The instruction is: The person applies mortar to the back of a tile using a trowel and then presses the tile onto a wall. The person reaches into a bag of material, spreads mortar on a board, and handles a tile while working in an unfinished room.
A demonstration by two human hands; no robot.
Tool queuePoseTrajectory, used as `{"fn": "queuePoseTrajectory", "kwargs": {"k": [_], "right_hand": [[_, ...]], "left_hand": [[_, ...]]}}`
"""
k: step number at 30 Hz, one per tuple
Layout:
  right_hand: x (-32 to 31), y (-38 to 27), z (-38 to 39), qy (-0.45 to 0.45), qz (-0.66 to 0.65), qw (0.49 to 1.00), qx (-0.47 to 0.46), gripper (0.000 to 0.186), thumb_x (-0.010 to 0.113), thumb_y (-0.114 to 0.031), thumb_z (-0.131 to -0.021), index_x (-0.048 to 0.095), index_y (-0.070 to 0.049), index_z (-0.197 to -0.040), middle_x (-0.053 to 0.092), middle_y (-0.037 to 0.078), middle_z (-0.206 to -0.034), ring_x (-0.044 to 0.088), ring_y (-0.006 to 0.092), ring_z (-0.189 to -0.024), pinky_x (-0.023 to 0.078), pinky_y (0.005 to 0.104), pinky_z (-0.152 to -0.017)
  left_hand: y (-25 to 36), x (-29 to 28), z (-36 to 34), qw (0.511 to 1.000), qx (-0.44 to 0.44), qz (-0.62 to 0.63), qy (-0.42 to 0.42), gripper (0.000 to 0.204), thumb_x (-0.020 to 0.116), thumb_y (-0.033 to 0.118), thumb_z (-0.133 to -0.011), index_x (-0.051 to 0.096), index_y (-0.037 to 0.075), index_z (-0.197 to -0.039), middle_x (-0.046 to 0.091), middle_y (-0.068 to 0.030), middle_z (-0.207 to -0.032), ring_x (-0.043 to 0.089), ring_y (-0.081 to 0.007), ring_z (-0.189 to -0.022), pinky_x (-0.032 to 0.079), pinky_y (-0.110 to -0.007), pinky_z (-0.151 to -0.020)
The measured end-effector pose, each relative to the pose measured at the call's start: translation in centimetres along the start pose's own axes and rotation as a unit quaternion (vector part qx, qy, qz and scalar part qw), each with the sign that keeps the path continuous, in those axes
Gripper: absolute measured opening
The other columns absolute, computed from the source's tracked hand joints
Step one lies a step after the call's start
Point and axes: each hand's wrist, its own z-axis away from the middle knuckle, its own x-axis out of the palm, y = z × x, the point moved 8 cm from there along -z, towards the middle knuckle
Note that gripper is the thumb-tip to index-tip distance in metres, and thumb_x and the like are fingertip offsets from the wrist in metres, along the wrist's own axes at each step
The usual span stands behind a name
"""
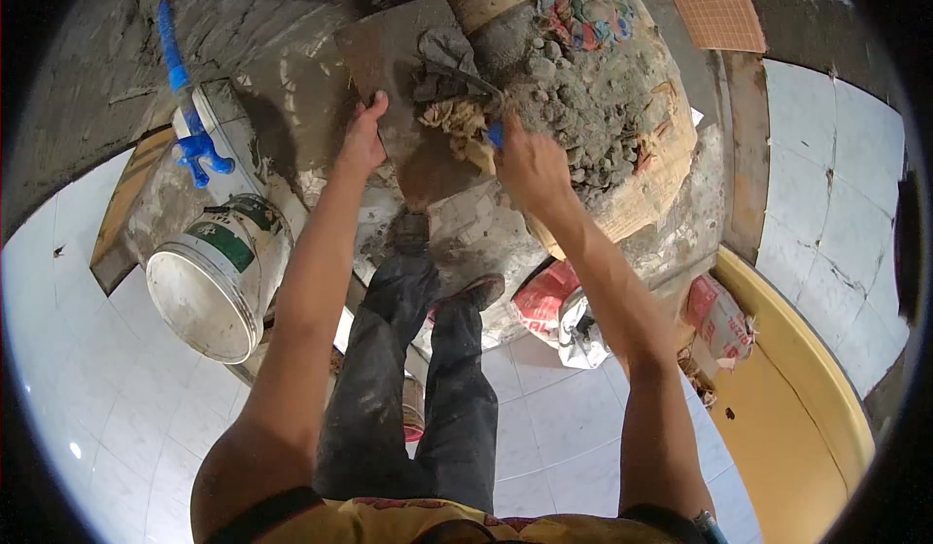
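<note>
My left hand [365,136] grips the left edge of a flat, stained brown board [389,53]. My right hand [530,160] is closed on the blue handle [495,134] of a trowel, whose dark blade reaches left over the board beside a dark grey lump [437,58]. Crumpled tan material [449,116] lies just below it on the board. To the right, a heap of wet grey mortar [598,106] sits on a torn tan sheet [661,189], with a multicoloured cloth [583,4] at its far end.
A white bucket [199,301] lies at left below a blue pipe with fittings [199,155]. Red and white sacks [544,301] are near my feet [481,291]. A yellow panel [797,398], white tiles [826,204] and an orange textured tile [714,9] are at right.
</note>
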Motion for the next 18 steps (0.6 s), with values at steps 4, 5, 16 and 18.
{"fn": "queuePoseTrajectory", "kwargs": {"k": [4, 5, 16, 18], "right_hand": [[-2.0, 5.0, 5.4, 0.076, -0.093, 0.989, 0.089, 0.032, 0.063, -0.028, -0.086, 0.05, -0.005, -0.103, 0.066, 0.023, -0.079, 0.065, 0.043, -0.073, 0.051, 0.0514, -0.063], [-3.0, 6.7, 6.2, 0.109, -0.087, 0.982, 0.126, 0.035, 0.067, -0.031, -0.083, 0.05, -0.006, -0.101, 0.066, 0.022, -0.077, 0.066, 0.0413, -0.071, 0.051, 0.0503, -0.06], [-6.5, 16.3, 0.0, 0.177, -0.105, 0.968, 0.146, 0.035, 0.061, -0.029, -0.086, 0.05, -0.001, -0.104, 0.065, 0.029, -0.089, 0.064, 0.0463, -0.084, 0.049, 0.0542, -0.069], [-8.0, 15.9, -1.5, 0.219, -0.101, 0.961, 0.132, 0.035, 0.06, -0.028, -0.086, 0.051, -0.001, -0.106, 0.065, 0.029, -0.089, 0.064, 0.046, -0.084, 0.05, 0.0537, -0.072]], "left_hand": [[-2.0, 0.3, 2.5, 0.999, 0.035, -0.022, 0.001, 0.045, 0.068, 0.029, -0.091, 0.047, 0.013, -0.128, 0.053, -0.0061, -0.123, 0.054, -0.0267, -0.111, 0.049, -0.047, -0.089], [-2.7, 0.5, 2.9, 0.999, 0.03, -0.018, 0.0, 0.045, 0.068, 0.029, -0.091, 0.047, 0.013, -0.128, 0.053, -0.0061, -0.123, 0.054, -0.0267, -0.111, 0.049, -0.047, -0.089], [-5.2, 1.7, 4.8, 0.997, 0.064, 0.009, -0.028, 0.046, 0.071, 0.029, -0.088, 0.048, 0.016, -0.127, 0.052, -0.0042, -0.128, 0.052, -0.0235, -0.114, 0.048, -0.045, -0.092], [-5.5, 1.2, 4.8, 0.999, 0.048, -0.007, 0.023, 0.048, 0.071, 0.03, -0.088, 0.048, 0.016, -0.128, 0.051, -0.0038, -0.13, 0.05, -0.0227, -0.117, 0.045, -0.043, -0.095]]}}
